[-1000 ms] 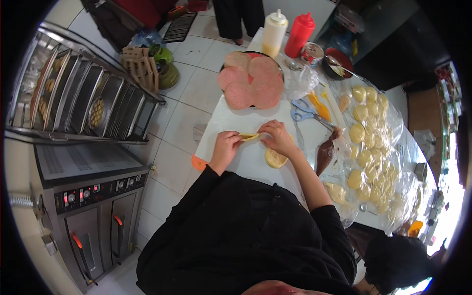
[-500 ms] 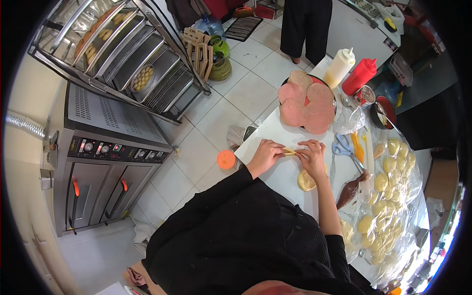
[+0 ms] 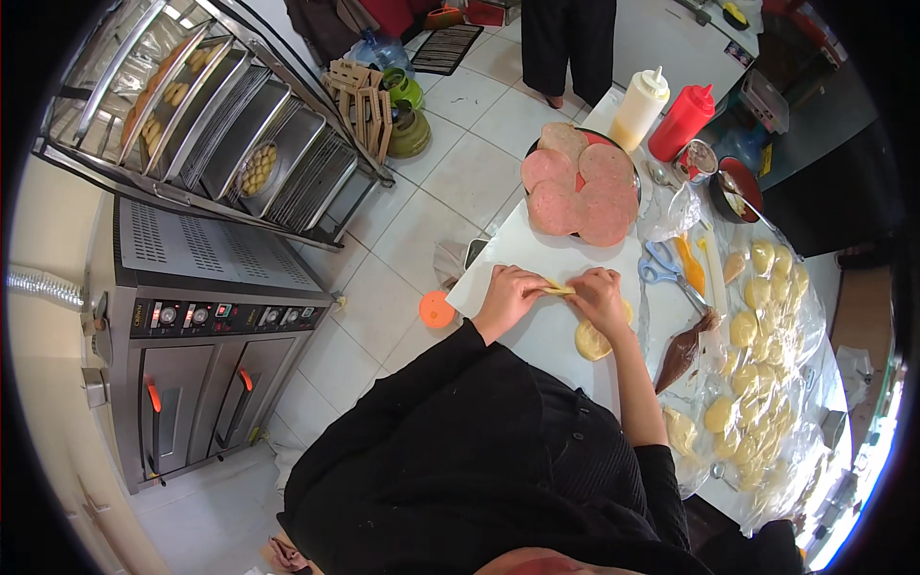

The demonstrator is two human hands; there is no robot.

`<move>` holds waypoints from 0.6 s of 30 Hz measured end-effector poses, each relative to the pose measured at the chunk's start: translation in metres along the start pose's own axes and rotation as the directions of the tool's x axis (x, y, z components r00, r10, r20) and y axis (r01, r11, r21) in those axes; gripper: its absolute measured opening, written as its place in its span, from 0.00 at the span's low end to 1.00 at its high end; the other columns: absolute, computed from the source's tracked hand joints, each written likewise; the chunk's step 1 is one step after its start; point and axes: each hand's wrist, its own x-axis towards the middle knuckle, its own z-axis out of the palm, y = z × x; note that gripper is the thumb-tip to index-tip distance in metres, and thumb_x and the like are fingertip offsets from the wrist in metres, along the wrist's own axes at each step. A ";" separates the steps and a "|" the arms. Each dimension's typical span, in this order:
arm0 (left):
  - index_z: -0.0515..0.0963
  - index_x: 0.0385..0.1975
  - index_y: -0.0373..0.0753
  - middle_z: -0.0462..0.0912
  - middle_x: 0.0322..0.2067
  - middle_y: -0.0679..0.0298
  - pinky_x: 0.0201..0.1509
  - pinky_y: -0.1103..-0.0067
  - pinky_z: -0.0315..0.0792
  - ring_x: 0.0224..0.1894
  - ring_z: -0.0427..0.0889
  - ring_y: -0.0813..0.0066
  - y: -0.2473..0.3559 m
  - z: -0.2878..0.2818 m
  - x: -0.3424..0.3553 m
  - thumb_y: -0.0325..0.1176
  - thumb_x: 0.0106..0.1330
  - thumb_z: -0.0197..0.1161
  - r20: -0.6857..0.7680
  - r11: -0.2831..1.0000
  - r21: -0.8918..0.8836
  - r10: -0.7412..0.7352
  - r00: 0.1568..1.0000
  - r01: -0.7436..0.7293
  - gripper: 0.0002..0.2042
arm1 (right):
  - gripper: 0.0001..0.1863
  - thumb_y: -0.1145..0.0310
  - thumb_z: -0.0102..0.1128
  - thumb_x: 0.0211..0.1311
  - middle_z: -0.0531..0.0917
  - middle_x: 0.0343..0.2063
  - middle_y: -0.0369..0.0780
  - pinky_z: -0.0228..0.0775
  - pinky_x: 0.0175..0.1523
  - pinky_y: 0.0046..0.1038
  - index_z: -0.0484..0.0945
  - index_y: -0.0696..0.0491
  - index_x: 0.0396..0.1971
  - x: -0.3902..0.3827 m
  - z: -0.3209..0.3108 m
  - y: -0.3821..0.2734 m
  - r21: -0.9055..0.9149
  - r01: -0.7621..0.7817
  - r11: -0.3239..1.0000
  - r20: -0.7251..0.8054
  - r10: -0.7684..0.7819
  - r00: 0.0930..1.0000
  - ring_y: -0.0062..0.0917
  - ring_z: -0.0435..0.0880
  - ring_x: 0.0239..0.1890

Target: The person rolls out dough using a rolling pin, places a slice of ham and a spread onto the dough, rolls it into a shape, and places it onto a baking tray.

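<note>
Between my two hands is a thin pale-yellow strip (image 3: pixel 558 288), perhaps dough or cheese; its kind is too small to make out. My left hand (image 3: pixel 513 295) pinches the strip's left end, and my right hand (image 3: pixel 599 299) pinches the right end. Both hover over the near part of the white table (image 3: pixel 541 335). Under my right wrist lies a flattened round of yellow dough (image 3: pixel 591 343), partly covered by the forearm. Beyond my hands, large round slices of pink meat (image 3: pixel 580 206) overlap on a dark-rimmed plate.
Right of my hands lie blue-handled scissors (image 3: pixel 661 266) and a brown-filled piping bag (image 3: pixel 682 353). Several dough balls (image 3: pixel 757 355) sit under clear plastic. White (image 3: pixel 640 110) and red (image 3: pixel 681 123) squeeze bottles stand behind the plate. At left are an oven (image 3: pixel 216 335) and a tray rack (image 3: pixel 321 230).
The strip now shows a bent, pinched shape between my fingertips. My right hand has turned slightly inward. The whole view has shifted a little.
</note>
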 end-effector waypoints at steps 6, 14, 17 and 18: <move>0.83 0.31 0.44 0.83 0.27 0.69 0.44 0.74 0.61 0.32 0.77 0.70 0.004 0.002 0.002 0.30 0.52 0.67 -0.004 0.999 0.019 -0.048 0.999 0.048 0.07 | 0.14 0.67 0.69 0.43 0.81 0.32 0.33 0.52 0.57 0.37 0.84 0.49 0.34 0.001 -0.009 0.008 -0.174 0.077 0.982 0.041 -0.071 0.997 0.26 0.74 0.43; 0.84 0.29 0.43 0.82 0.23 0.66 0.45 0.72 0.61 0.31 0.77 0.69 0.003 0.010 -0.001 0.34 0.52 0.67 0.025 0.987 0.118 -0.115 0.993 0.111 0.06 | 0.12 0.64 0.67 0.46 0.82 0.27 0.31 0.47 0.61 0.43 0.84 0.48 0.34 0.019 -0.005 -0.037 -0.191 0.082 0.978 -0.021 -0.087 0.996 0.25 0.73 0.49; 0.84 0.27 0.44 0.81 0.21 0.67 0.45 0.73 0.62 0.30 0.77 0.69 0.004 0.009 0.000 0.35 0.52 0.67 -0.045 0.990 0.106 -0.093 0.995 0.098 0.05 | 0.11 0.65 0.67 0.46 0.82 0.27 0.31 0.47 0.60 0.45 0.84 0.48 0.33 0.017 0.001 -0.024 -0.196 0.138 0.971 0.095 -0.122 0.988 0.24 0.74 0.46; 0.84 0.27 0.44 0.81 0.21 0.67 0.45 0.73 0.62 0.30 0.77 0.69 0.005 0.008 0.000 0.35 0.52 0.67 -0.044 0.990 0.105 -0.090 0.995 0.094 0.05 | 0.10 0.66 0.67 0.46 0.82 0.26 0.31 0.47 0.60 0.45 0.84 0.47 0.32 0.016 0.001 -0.020 -0.184 0.140 0.973 0.114 -0.120 0.986 0.24 0.74 0.44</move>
